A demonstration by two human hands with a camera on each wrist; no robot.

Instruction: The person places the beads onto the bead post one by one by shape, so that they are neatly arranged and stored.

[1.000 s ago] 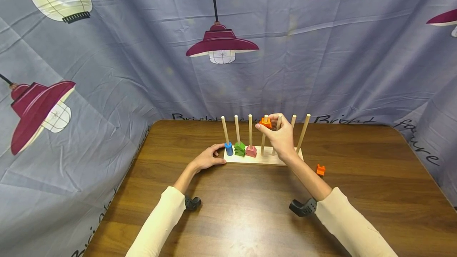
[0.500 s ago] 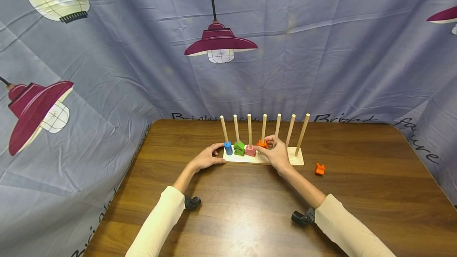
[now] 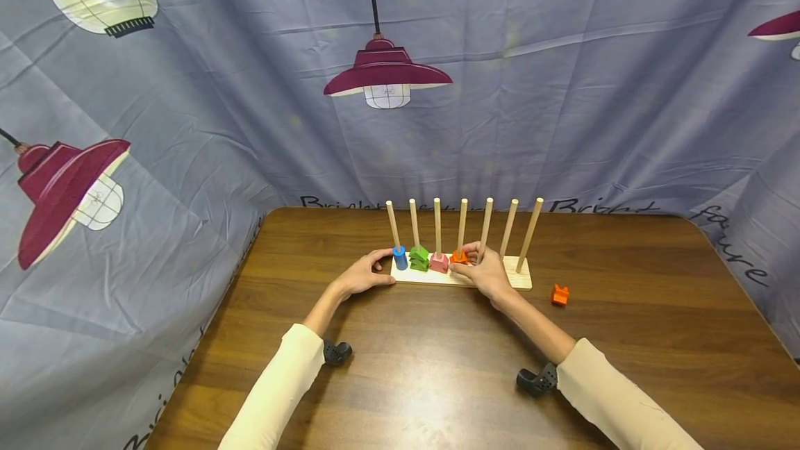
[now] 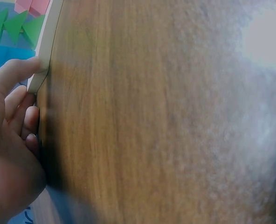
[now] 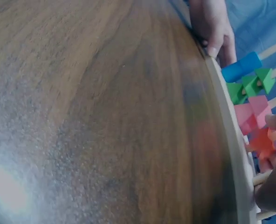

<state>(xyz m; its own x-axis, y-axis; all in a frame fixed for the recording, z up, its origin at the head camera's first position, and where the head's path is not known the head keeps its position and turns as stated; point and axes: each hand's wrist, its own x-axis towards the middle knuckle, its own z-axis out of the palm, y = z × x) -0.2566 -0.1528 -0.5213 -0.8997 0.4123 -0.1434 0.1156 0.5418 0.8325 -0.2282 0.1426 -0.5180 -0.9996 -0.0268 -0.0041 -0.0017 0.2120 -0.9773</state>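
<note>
A wooden peg board (image 3: 517, 275) with a row of upright pegs stands on the table. My left hand (image 3: 361, 276) grips its left end, thumb at the front corner, as the left wrist view also shows. Low on the fourth peg from the left sits an orange block (image 3: 459, 256), pinched by the thumb and fingers of my right hand (image 3: 490, 273). Fingers partly hide it in the right wrist view. On the first three pegs are a blue cylinder (image 3: 400, 258), a stack of green triangular pieces (image 3: 419, 259) and a pink block (image 3: 439, 263).
Another orange block (image 3: 560, 295) lies loose on the brown wooden table (image 3: 650, 304), right of the board. A grey-blue curtain (image 3: 400, 151) printed with lamps hangs behind and beside the table. The pegs to the right of my right hand stand tall and bare.
My right hand has brought the orange block down the fourth peg, from near its top to the base. The left hand has stayed at the board's left end.
</note>
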